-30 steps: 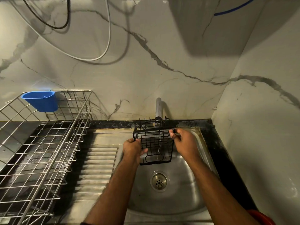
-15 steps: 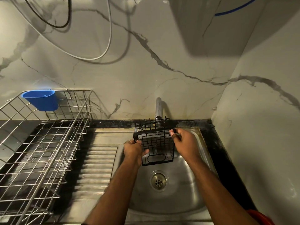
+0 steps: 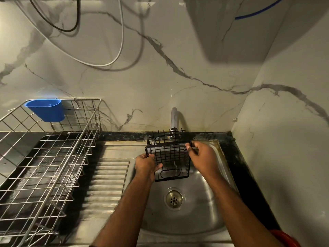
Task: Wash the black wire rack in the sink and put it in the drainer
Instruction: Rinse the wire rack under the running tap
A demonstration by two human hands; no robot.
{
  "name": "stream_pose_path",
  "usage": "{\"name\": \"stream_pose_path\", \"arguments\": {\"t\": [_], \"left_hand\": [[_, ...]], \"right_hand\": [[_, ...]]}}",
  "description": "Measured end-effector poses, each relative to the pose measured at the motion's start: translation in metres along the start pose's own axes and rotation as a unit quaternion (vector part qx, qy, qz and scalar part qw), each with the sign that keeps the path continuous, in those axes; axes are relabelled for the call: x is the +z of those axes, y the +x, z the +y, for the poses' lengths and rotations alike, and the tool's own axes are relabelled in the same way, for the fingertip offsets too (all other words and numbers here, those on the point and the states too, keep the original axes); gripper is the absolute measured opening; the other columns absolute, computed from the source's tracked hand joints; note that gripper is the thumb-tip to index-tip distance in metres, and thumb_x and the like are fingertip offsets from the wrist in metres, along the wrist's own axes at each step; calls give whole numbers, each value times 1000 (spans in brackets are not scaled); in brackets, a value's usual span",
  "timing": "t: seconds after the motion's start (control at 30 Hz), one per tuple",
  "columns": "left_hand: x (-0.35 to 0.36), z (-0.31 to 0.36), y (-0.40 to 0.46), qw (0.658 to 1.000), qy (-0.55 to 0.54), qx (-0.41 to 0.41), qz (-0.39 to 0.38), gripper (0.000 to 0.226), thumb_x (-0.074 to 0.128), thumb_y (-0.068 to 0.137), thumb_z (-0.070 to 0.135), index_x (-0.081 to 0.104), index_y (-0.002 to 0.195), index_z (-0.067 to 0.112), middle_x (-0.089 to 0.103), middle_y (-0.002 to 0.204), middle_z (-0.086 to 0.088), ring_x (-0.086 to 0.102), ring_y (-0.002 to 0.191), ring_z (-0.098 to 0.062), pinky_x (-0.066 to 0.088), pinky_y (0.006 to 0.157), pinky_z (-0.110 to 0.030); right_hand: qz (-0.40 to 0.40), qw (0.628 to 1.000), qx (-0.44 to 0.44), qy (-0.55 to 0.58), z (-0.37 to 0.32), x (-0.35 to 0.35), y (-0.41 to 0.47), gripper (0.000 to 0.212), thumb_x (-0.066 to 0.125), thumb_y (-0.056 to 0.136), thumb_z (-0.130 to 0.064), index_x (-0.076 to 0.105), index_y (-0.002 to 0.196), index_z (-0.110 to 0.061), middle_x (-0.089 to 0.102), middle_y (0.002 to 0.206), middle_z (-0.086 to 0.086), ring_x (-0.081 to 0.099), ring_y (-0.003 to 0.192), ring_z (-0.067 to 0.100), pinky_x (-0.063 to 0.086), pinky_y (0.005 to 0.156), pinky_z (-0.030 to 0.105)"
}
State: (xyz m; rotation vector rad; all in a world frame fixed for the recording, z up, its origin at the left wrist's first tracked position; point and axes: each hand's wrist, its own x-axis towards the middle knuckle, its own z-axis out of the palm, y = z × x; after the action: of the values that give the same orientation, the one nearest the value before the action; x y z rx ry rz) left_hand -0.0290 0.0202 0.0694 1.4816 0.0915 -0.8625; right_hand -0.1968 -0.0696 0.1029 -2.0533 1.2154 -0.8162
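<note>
Both hands are closed on a black wire rack [image 3: 169, 157], which is held above the steel sink [image 3: 204, 216] under the tap [image 3: 174, 120]: its left edge is gripped by the left hand [image 3: 146, 164], its upper right corner pinched by the right hand [image 3: 202, 157]. Far left, a wire drainer [image 3: 44, 157] is seen on the counter, well apart from the rack, with a blue cup [image 3: 46, 109] hung on its back rim.

I see a blue plastic cup [image 3: 46, 110] hooked on a far corner. White [image 3: 114, 62] and black cables [image 3: 71, 29] loop down the marble-patterned wall [image 3: 178, 50]. A blue hose [image 3: 258, 10] runs top right. Something red-orange [image 3: 286, 237] peeks in at the counter's [image 3: 249, 175] near right corner.
</note>
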Motion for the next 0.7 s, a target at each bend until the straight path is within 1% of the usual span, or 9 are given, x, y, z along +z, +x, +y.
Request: {"name": "stream_pose_path", "arguments": {"t": [0.03,0.1,0.17,0.27,0.37,0.47,0.53,0.63,0.7], "left_hand": [[0,0,-1,1000,-1,0,0,8,53,103,2,57,109,7,57,99,-5,61,84,-15,62,58,-35],[1,1,-3,1000,-4,-3,-1,8,53,103,2,57,103,8,58,98,-5,61,83,-15,63,65,-37],[0,0,-3,1000,-8,-2,1,10,53,103,1,57,99,9,58,97,-5,61,82,-15,63,66,-38],[0,-1,-3,1000,-9,4,2,8,52,104,1,56,106,7,57,95,-5,61,81,-15,62,69,-39],[1,0,-4,1000,-17,7,1,14,50,104,0,55,95,10,56,93,-5,60,81,-15,61,73,-41],[2,1,-6,1000,-21,7,2,20,51,104,0,53,90,14,55,94,-5,60,82,-15,61,73,-42],[1,0,-5,1000,-19,7,4,19,51,104,0,53,90,13,55,94,-5,59,81,-16,61,72,-41],[-1,2,-6,1000,-10,3,8,15,52,103,0,54,94,11,55,98,-7,59,82,-16,62,67,-39],[-1,4,-7,1000,-11,0,11,18,53,103,0,53,91,14,55,99,-7,59,83,-17,62,67,-39]], "right_hand": [[-1,1000,0,2,0,0,0,32,60,98,-36,69,119,-14,74,102,0,66,89,9,43,65,10],[-4,1000,4,8,1,0,1,33,59,98,-37,69,120,-14,73,103,1,66,90,9,44,66,11],[-5,1000,4,9,1,0,1,32,59,98,-37,69,119,-14,73,102,0,67,90,9,44,66,11],[-7,1000,9,18,1,0,0,31,60,98,-35,69,119,-14,73,99,0,66,86,7,42,63,9],[-8,1000,12,20,1,0,0,29,61,98,-34,70,118,-15,73,96,-2,64,83,3,41,60,7],[-7,1000,13,20,1,0,0,28,61,98,-34,70,117,-15,73,95,-2,65,82,3,43,62,10],[-7,1000,12,18,1,1,1,28,61,98,-34,70,116,-15,73,94,-2,66,82,5,46,63,13],[-7,1000,13,18,1,1,1,28,61,97,-34,70,117,-16,73,93,-2,66,80,4,46,62,13],[-8,1000,13,14,1,2,1,29,62,97,-35,70,117,-16,73,94,-2,66,80,4,46,62,13]]}}
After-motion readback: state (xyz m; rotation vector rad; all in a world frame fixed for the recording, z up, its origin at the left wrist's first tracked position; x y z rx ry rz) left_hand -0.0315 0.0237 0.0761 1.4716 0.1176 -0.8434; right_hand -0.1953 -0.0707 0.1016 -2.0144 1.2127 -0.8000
